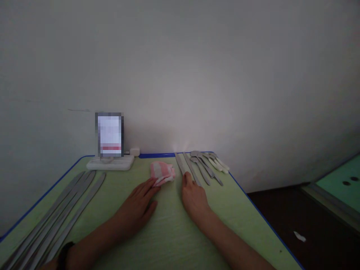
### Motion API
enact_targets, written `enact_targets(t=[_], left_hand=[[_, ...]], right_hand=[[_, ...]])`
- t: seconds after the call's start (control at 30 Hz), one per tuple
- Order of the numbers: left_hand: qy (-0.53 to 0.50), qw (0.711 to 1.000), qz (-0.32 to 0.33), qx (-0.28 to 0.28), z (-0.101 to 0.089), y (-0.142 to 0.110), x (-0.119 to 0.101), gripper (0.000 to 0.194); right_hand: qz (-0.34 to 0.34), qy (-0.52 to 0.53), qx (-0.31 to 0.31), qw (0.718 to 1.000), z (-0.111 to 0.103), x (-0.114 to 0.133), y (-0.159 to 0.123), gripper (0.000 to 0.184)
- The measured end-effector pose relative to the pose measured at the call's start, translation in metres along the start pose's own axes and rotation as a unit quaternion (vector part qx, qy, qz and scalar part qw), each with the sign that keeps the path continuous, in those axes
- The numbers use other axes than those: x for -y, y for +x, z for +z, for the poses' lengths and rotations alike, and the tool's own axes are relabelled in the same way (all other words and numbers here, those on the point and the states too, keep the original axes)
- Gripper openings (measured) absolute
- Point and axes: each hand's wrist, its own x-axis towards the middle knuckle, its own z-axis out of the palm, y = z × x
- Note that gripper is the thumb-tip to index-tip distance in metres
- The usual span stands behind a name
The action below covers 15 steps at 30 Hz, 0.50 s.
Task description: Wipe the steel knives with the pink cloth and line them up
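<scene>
My left hand (139, 204) lies flat on the green table (168, 232), fingers stretched out, its fingertips touching a pink and white striped cloth (162, 171). My right hand (194, 197) rests palm down beside it, with its fingertips on the near end of a long metal knife (181, 167). A second long knife (191, 170) lies just right of that one. Neither hand grips anything.
Several spoons and forks (206, 165), some with white handles, lie at the back right corner. Several long metal knives (64, 210) lie along the left side. A white stand (111, 163) with a small screen sits against the wall. The table's blue right edge (264, 219) drops to a dark floor.
</scene>
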Motion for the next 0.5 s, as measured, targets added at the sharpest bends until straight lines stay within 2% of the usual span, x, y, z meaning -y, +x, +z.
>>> enact_targets(t=[0.27,0.5], left_hand=[[-0.005,1.000,0.001,0.004,0.000,-0.001,0.001,0.040],[-0.010,1.000,-0.002,0.004,-0.001,0.000,0.000,0.040]], right_hand=[[-0.019,-0.024,0.011,0.999,0.001,-0.006,0.001,0.040],[-0.052,-0.004,-0.045,0.998,0.000,-0.010,0.001,0.031]])
